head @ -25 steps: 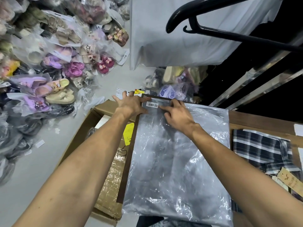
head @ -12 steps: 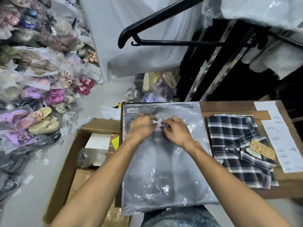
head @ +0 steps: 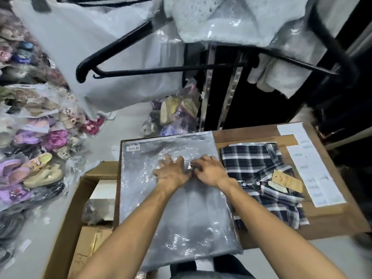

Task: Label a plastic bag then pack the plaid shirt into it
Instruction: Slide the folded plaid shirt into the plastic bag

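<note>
A clear plastic bag (head: 177, 214) lies flat on the brown table (head: 330, 220), with a small barcode label (head: 132, 147) stuck at its far left corner. My left hand (head: 172, 172) rests palm down on the bag's middle, fingers spread. My right hand (head: 208, 170) sits beside it, fingertips curled and pinching the film between the two hands. The folded dark plaid shirt (head: 259, 178) lies on the table just right of the bag, a brown hang tag (head: 286, 181) on it.
Strips of white label paper (head: 312, 168) lie on the table's right side. An open cardboard box (head: 88, 214) stands left of the table. Bagged slippers (head: 36, 150) pile up at far left. A black hanger (head: 161, 66) with bagged garments hangs overhead.
Both hands have moved from the label at the bag's far left corner back to its middle. The view has swung right and up, showing more of the shirt and table.
</note>
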`<state>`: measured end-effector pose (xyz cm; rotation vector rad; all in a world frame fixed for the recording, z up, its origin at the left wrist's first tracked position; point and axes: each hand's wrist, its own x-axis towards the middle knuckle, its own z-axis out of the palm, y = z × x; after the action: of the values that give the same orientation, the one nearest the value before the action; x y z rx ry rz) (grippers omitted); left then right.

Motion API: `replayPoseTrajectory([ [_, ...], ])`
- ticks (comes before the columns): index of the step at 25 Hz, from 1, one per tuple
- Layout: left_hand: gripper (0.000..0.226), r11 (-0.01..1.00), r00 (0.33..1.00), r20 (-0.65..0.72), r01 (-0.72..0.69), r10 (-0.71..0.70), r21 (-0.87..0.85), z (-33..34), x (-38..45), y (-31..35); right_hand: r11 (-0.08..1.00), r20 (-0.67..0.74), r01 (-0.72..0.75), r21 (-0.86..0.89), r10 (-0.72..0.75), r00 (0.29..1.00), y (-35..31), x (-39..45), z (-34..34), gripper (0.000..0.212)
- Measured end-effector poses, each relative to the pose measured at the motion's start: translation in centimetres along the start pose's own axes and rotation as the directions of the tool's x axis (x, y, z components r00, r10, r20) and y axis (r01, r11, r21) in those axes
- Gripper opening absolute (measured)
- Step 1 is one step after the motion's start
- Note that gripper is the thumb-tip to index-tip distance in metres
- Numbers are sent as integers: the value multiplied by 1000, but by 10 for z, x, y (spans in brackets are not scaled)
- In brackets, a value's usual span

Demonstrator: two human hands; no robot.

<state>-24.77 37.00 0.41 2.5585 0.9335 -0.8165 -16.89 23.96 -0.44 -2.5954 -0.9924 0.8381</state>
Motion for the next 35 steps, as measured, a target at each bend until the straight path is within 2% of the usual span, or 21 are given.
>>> replayPoseTrajectory([
  [2, 74, 995, 995, 20, 98, -98, 0, -1, 0, 17, 996, 5, 51, 77, -52, 999, 22, -6, -18, 45],
  [4, 89, 988, 988, 39, 153, -152, -31, 2, -2, 34, 997, -41, 68, 26, -67, 997, 56, -19, -36, 50],
  [6, 98, 983, 986, 60, 159, -154, -91, 5, -1, 46, 996, -80, 31, -86, -38, 996, 92, -30, -49, 57],
  [9, 109, 981, 986, 83, 153, -144, -118, 6, 5, 52, 983, -56, -71, -167, 63, 996, 130, -40, -60, 80],
  [12, 114, 985, 987, 89, 140, -131, -103, 7, 6, 52, 977, -7, -121, -177, 122, 993, 149, -47, -56, 97],
  [15, 114, 992, 990, 110, 97, -87, -84, 9, -1, 50, 982, -8, -154, -112, 154, 988, 155, -56, -45, 100],
  [20, 118, 996, 992, 96, -85, 83, 12, 14, -1, 21, 980, 61, -201, -7, 201, 978, 153, -50, -49, 103],
  [23, 117, 961, 969, 121, -231, 213, 154, 11, -6, -1, 975, 103, -223, -10, 223, 969, 150, -46, -53, 105],
  [27, 113, 811, 887, 191, -461, 419, 359, 8, -17, -27, 964, 103, -265, -17, 265, 959, 145, -49, -48, 106],
  [32, 110, 592, 763, 335, -642, 553, 487, 11, -34, -34, 966, 87, -259, -6, 259, 962, 146, -56, -37, 107],
  [34, 101, 553, 729, 363, -680, 580, 481, 14, -38, -35, 969, 82, -248, -1, 248, 965, 146, -59, -31, 108],
  [35, 92, 573, 724, 346, -687, 597, 448, 14, -40, -33, 969, 82, -248, 0, 247, 966, 145, -62, -29, 108],
])
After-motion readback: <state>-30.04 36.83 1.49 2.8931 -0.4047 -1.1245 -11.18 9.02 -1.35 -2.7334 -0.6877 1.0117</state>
